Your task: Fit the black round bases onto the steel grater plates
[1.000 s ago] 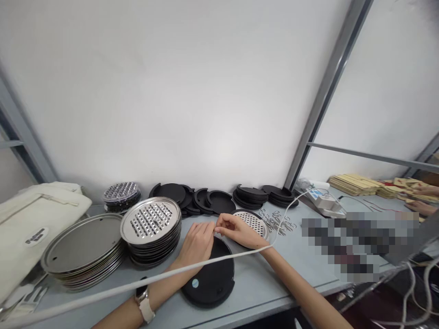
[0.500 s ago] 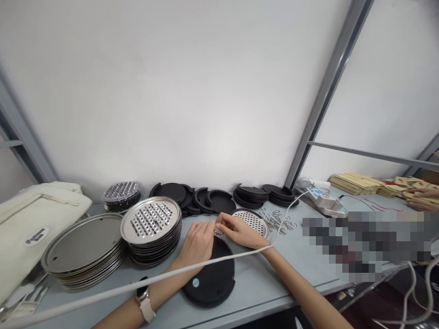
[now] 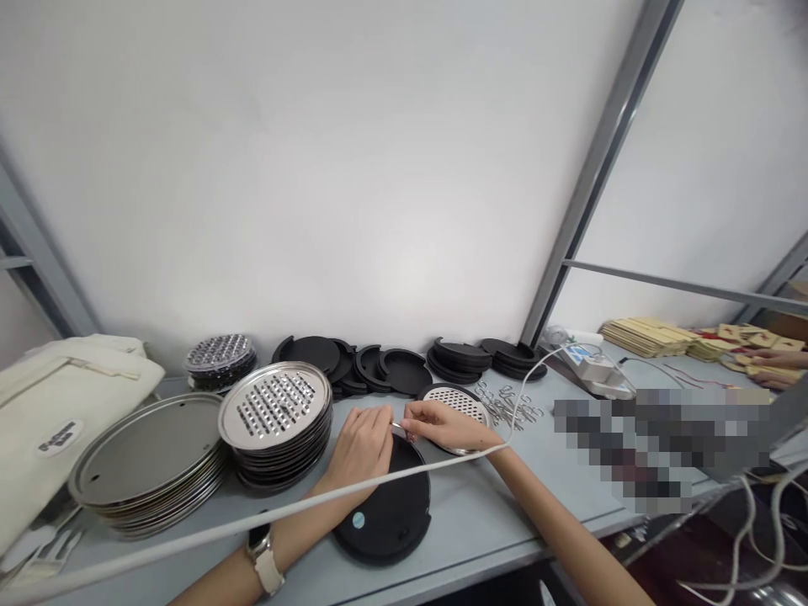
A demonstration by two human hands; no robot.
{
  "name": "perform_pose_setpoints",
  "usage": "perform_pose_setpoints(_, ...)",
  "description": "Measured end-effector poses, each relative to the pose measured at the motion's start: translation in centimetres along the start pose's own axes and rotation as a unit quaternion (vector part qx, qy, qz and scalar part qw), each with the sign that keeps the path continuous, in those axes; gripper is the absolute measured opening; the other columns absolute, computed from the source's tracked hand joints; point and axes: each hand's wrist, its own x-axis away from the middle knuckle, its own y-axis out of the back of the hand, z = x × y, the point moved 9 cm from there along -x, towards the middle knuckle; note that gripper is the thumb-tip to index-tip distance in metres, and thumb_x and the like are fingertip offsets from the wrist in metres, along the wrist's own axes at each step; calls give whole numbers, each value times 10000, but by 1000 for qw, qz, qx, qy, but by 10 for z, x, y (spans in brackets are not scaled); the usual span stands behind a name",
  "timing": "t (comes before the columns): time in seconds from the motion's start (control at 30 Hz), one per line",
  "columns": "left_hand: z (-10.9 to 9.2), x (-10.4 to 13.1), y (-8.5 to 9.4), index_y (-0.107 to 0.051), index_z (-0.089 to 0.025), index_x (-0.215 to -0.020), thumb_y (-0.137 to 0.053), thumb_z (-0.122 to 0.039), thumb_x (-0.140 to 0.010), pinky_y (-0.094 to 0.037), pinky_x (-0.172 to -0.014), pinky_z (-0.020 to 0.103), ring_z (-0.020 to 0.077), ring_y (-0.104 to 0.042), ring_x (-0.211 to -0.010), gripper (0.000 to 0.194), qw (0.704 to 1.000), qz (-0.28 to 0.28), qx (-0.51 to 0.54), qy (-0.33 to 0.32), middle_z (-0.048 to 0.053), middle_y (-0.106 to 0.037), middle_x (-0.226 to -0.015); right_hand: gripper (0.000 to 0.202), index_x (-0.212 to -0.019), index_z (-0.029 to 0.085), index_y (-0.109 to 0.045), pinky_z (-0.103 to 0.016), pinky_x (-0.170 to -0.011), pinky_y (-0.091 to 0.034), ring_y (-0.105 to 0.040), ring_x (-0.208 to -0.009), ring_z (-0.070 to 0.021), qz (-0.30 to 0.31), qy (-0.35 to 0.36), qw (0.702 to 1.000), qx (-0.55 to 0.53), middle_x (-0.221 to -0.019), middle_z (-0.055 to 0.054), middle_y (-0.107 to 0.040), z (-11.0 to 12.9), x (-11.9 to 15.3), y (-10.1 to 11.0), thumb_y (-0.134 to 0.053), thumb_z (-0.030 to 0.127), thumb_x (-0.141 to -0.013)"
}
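Note:
My left hand (image 3: pixel 361 450), with a watch on its wrist, is closed over the upper left of a black round base (image 3: pixel 385 518) that bears a small light blue sticker. My right hand (image 3: pixel 445 423) pinches a small metal piece (image 3: pixel 399 430) at the base's top edge, close to my left fingertips. What my left fingers hold is hidden. Behind my right hand lies a perforated metal disc (image 3: pixel 455 399) in a black rim. Several wire hooks (image 3: pixel 508 406) are scattered to its right.
Stacks of metal plates (image 3: pixel 148 450) and grater discs (image 3: pixel 278 404) stand at left, beside a cream bag (image 3: pixel 60 412). Black rings (image 3: pixel 404 372) line the wall. A white cable (image 3: pixel 303 507) crosses before my hands. Another person's hand (image 3: pixel 775 362) shows at far right.
My right fingers have moved slightly right, away from my left fingertips, and a small metal piece now shows between the hands. The whole view has shifted slightly.

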Motion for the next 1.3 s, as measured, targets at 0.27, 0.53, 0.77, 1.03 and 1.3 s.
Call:
perform_pose_setpoints(0.27,4,-1,-3,-464,-189,-855,-355,-48,-880,-373,-749,341,207,-513,-778,180,999,26,-17,32,31,-557,-831,344,-791,205,-428,-212,-523,-385,-490,-543,-100,0,-20,1000,4,-677,23,-580,-9,-1,-2,-481,522,-913)
perform_pose_setpoints(0.53,13,0,-13,-517,-162,-906,-331,30,-834,-382,-794,347,214,-553,-846,277,994,83,-41,63,59,-589,-872,251,-767,204,-420,-221,-537,-313,-427,-564,-102,-26,-2,989,147,-617,52,-488,1,-3,-2,-487,387,-925)
perform_pose_setpoints(0.77,13,1,-20,-530,-166,-863,-362,16,-829,-385,-771,357,237,-538,-851,249,990,101,-78,54,72,-579,-862,139,-863,190,-504,-223,-567,-334,-465,-605,-112,-15,3,986,167,-664,38,-509,0,-4,-6,-477,307,-933)
perform_pose_setpoints(1.03,10,1,-19,-552,-152,-908,-342,1,-858,-393,-779,373,252,-534,-866,265,989,108,-92,49,84,-584,-891,242,-1143,200,-573,-217,-555,-318,-416,-543,-106,-3,26,983,181,-591,70,-431,3,-3,-10,-450,264,-944)
perform_pose_setpoints(1.3,16,0,-20,-544,-152,-881,-362,1,-851,-392,-773,379,251,-551,-855,240,987,108,-97,72,84,-582,-877,243,-1109,175,-595,-221,-560,-334,-435,-556,-110,-3,14,985,172,-600,53,-466,4,-3,-9,-460,290,-943)
